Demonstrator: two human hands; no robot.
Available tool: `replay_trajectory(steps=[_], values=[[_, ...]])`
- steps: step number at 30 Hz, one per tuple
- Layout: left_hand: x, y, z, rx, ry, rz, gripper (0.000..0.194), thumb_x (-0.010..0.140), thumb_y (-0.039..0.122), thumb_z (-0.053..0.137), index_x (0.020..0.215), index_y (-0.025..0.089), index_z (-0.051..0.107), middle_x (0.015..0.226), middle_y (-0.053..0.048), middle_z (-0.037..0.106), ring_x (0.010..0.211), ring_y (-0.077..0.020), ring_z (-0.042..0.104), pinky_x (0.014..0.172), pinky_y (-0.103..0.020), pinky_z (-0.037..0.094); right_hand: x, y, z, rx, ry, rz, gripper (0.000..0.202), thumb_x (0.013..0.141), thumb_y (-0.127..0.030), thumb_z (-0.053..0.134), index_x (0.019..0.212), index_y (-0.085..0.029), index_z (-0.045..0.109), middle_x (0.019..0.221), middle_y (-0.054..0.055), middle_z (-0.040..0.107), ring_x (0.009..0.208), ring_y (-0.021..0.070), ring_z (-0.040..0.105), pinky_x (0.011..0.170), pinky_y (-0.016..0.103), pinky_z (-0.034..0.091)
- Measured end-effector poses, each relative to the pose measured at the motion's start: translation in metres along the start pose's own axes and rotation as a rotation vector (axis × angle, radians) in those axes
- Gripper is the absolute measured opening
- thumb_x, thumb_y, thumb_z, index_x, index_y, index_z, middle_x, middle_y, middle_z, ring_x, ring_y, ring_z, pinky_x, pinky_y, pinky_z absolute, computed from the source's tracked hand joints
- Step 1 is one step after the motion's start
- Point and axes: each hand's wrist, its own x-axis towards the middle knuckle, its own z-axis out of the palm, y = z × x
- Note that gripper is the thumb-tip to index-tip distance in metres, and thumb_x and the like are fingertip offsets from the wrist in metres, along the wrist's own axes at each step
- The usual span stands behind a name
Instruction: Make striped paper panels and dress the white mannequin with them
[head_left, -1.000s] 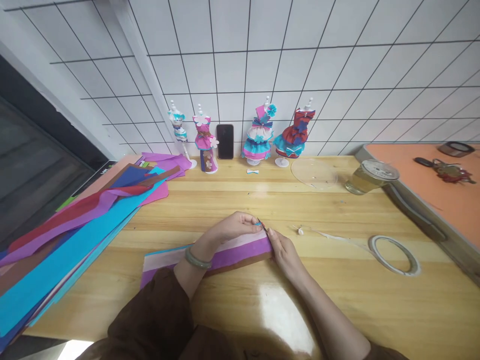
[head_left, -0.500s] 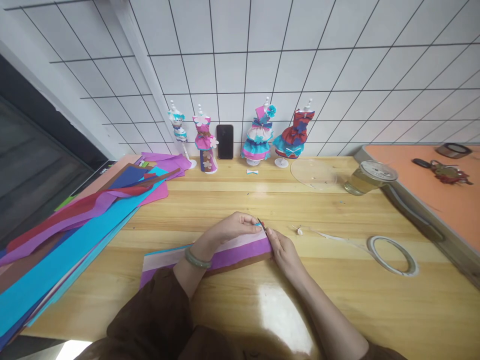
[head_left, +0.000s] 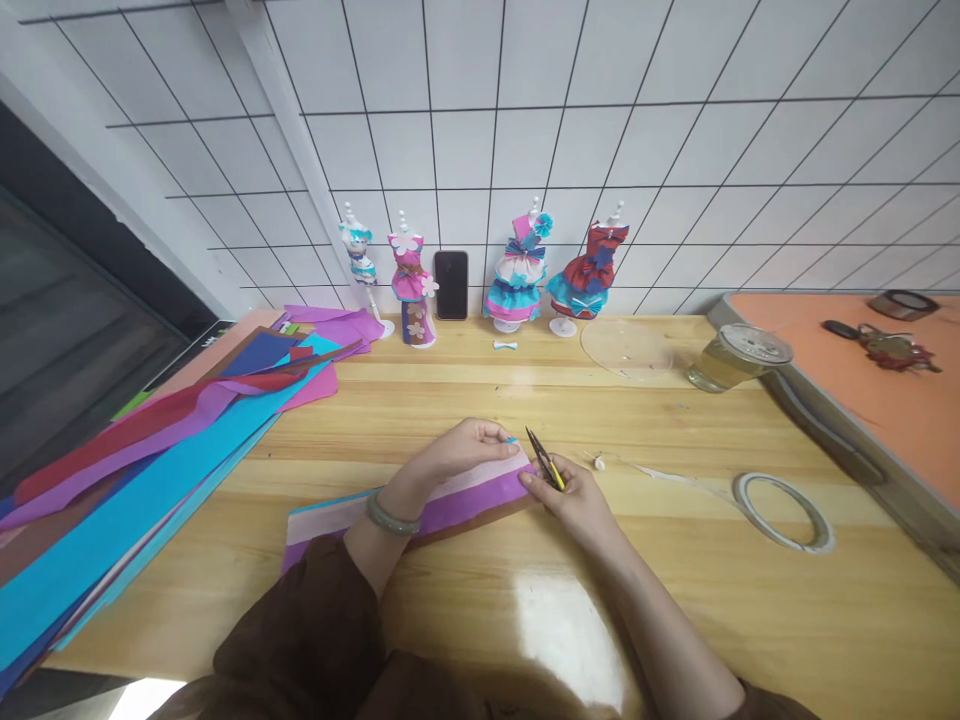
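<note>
From my remote seat I have both hands at the middle of the tabletop (head_left: 420,405). The layered strip (head_left: 471,507), banded blue, pale pink, purple and brown, lies slantwise on the wood, its right end at the hands. My left hand (head_left: 463,452) has its fingers clamped on the far edge near that end; the forearm crosses over the strip, with a pale green bangle (head_left: 391,515) at the wrist. My right hand (head_left: 577,497) grips a cutting tool (head_left: 557,474), dark-bladed with a yellow part, its tips pointing away from me and clear of the strip; the thumb touches the purple band at the end.

Just beyond the right hand I see a small white piece (head_left: 598,462), and farther right a roll of tape (head_left: 786,514) lying flat. Colored sheets (head_left: 169,500) overlap along my left. By the wall, 4 dressed mini mannequins (head_left: 516,268) stand upright, 2 on each side of a phone (head_left: 451,285). A tiny bow (head_left: 505,345) lies before them, and a lidded cup (head_left: 724,362) stands at far right.
</note>
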Motion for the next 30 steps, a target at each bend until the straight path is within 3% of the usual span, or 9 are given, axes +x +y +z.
replay_trajectory(steps=[4,8,12,16,19,22,25,28,30], values=[[-0.001,0.003,-0.010,0.106,-0.108,0.050,0.033,0.071,0.041,0.062,0.089,0.013,0.062,0.082,-0.003,0.060,0.073,-0.0133,0.052,0.067,-0.024,0.039,0.003,0.003,-0.003,0.005,0.067,-0.013,0.035,0.063,-0.049,0.066,0.071,-0.017,0.056,0.054,-0.004,0.047,0.045,0.0078,0.037,0.042,0.022,0.029],[-0.006,0.006,-0.025,0.314,-0.193,-0.015,0.032,0.067,0.043,0.063,0.079,0.013,0.063,0.067,0.001,0.054,0.059,-0.0107,0.045,0.053,-0.021,0.033,0.006,0.001,-0.012,0.085,0.203,0.027,0.037,0.061,-0.049,0.069,0.074,-0.016,0.057,0.047,-0.006,0.044,0.040,0.0077,0.035,0.040,0.022,0.028],[-0.012,0.008,-0.036,0.381,-0.193,-0.064,0.029,0.067,0.043,0.061,0.071,0.014,0.061,0.059,0.003,0.048,0.053,-0.0093,0.038,0.048,-0.021,0.027,0.009,-0.003,-0.020,0.246,0.351,0.034,0.038,0.056,-0.047,0.073,0.074,-0.017,0.058,0.050,-0.006,0.047,0.040,0.0076,0.038,0.040,0.023,0.031],[-0.015,0.011,-0.038,0.394,-0.165,-0.054,0.029,0.067,0.044,0.060,0.064,0.015,0.058,0.054,0.004,0.043,0.051,-0.0086,0.033,0.046,-0.022,0.023,0.009,-0.009,-0.021,0.436,0.384,0.016,0.034,0.061,-0.045,0.071,0.073,-0.017,0.056,0.047,-0.007,0.042,0.038,0.0062,0.034,0.038,0.022,0.028],[-0.015,0.013,-0.036,0.307,-0.100,-0.055,0.032,0.066,0.045,0.062,0.066,0.013,0.059,0.055,0.004,0.045,0.052,-0.0085,0.036,0.047,-0.021,0.025,0.008,-0.013,-0.017,0.541,0.388,0.038,0.031,0.065,-0.044,0.069,0.074,-0.017,0.055,0.044,-0.009,0.038,0.035,0.0036,0.024,0.038,0.021,0.029],[-0.013,0.013,-0.032,0.150,0.019,-0.048,0.037,0.064,0.047,0.064,0.075,0.012,0.064,0.060,0.002,0.052,0.055,-0.0104,0.044,0.051,-0.022,0.032,0.008,-0.012,-0.012,0.579,0.382,0.083,0.036,0.065,-0.044,0.069,0.084,-0.017,0.055,0.066,-0.001,0.060,0.036,0.0013,0.023,0.037,0.021,0.030],[-0.007,0.011,-0.026,-0.063,0.178,0.032,0.039,0.062,0.045,0.068,0.083,0.012,0.065,0.070,-0.001,0.061,0.067,-0.0146,0.054,0.062,-0.025,0.041,0.007,-0.007,-0.003,0.568,0.322,0.114,0.042,0.063,-0.044,0.070,0.091,-0.018,0.053,0.084,0.005,0.066,0.037,0.0020,0.030,0.038,0.020,0.032],[-0.001,0.010,-0.017,-0.303,0.301,0.076,0.040,0.062,0.040,0.071,0.090,0.012,0.064,0.080,-0.005,0.065,0.074,-0.0168,0.058,0.071,-0.029,0.044,0.006,0.001,0.007,0.535,0.224,0.094,0.040,0.063,-0.044,0.071,0.087,-0.019,0.050,0.082,0.004,0.065,0.039,0.0030,0.034,0.039,0.021,0.034],[0.003,0.010,-0.013,-0.414,0.375,0.094,0.039,0.062,0.037,0.072,0.091,0.012,0.064,0.082,-0.006,0.067,0.076,-0.0172,0.060,0.074,-0.031,0.045,0.004,0.006,0.013,0.507,0.157,0.078,0.039,0.063,-0.043,0.071,0.085,-0.020,0.047,0.071,-0.002,0.061,0.039,0.0037,0.035,0.039,0.020,0.034]])
